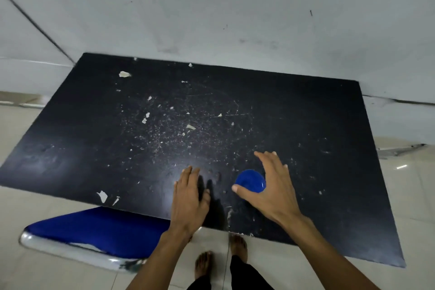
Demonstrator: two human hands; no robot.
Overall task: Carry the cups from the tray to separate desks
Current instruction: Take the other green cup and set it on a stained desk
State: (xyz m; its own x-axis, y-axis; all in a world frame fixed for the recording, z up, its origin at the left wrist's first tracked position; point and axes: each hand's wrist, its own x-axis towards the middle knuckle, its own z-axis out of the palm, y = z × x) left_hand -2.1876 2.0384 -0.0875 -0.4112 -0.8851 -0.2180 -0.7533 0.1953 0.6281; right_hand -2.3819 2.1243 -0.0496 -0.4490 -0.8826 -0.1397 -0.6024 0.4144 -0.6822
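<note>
Blue cup (250, 181) upright on the black desk (117, 148), mouth upward, right hand (270, 186) fingers curled round it, hiding its far side; left hand (189, 198) flat, fingers straight

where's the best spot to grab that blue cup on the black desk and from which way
Grip the blue cup round its side wall just under the rim, coming from above and from the near right, where the right hand already curves round it, thumb on the near side and fingers past the far side. It seems to stand upright on the desk, a round shape seen from above, so a wrap round the wall probably suits.
</note>
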